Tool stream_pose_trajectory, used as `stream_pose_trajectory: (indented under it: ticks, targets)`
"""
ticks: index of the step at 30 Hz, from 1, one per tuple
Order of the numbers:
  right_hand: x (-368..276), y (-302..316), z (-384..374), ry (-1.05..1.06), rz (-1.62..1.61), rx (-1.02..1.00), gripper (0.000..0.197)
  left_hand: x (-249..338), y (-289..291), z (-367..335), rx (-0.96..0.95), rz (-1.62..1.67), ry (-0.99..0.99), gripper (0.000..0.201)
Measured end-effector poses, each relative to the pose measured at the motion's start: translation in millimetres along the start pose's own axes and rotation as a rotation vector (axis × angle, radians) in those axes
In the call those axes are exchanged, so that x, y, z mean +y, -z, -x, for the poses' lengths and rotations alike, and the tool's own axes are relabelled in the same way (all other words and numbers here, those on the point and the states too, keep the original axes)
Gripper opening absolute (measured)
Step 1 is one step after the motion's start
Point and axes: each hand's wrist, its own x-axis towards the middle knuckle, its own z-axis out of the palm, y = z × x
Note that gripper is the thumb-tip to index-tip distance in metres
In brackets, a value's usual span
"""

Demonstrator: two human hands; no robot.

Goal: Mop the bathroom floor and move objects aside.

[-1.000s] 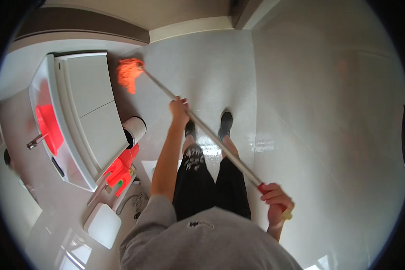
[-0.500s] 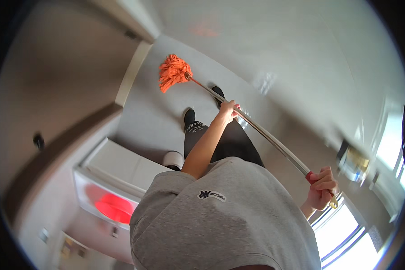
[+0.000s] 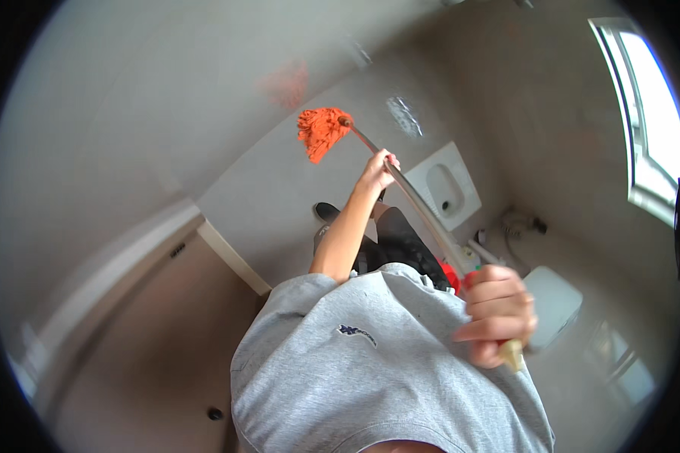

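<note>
A long-handled mop with shaggy orange strands (image 3: 323, 133) reaches from my chest out past my feet. My left hand (image 3: 378, 169) is closed round its metal pole, partway down toward the mop head. Nearer to me, my right hand (image 3: 499, 315) grips the red top end of the handle, and a yellowish tip (image 3: 512, 355) pokes out below the fist. The strands hang over the grey floor (image 3: 257, 189) close to the wall; whether they touch the floor I cannot tell. My left shoe (image 3: 326, 211) shows beside the pole, while the other foot is mostly hidden.
Right of the pole, a white squat toilet (image 3: 445, 187) is set in the floor. Beyond it lie a grey hose (image 3: 513, 224) and a pale rounded box (image 3: 553, 306). A red object (image 3: 450, 276) peeks out beside my leg. A brown door (image 3: 143, 332) stands at lower left, a window (image 3: 650, 113) at upper right.
My view has swung round: the squat toilet has come in and the door sits lower left. Both hands keep hold of the mop; the right hand appears closer to my chest.
</note>
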Motion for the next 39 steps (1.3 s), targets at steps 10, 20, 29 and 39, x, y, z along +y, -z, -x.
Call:
stream_pose_trajectory:
  ticks: [10, 20, 29, 39]
  targets:
    - [85, 66, 73, -0.328, 0.217, 0.075, 0.016, -75, -84, -215, 0.002, -0.372, 0.182, 0.006]
    - [31, 170, 235, -0.649, 0.486, 0.971, 0.016, -204, -106, -225, 0.256, -0.770, 0.000, 0.015]
    - [48, 97, 222, -0.626, 0.187, 1.119, 0.024, -93, 21, -101, 0.445, -0.745, -0.064, 0.015]
    - [105, -47, 101, -0.700, -0.412, 0.723, 0.016, 95, 154, 81, 0.539, -0.331, -0.471, 0.011]
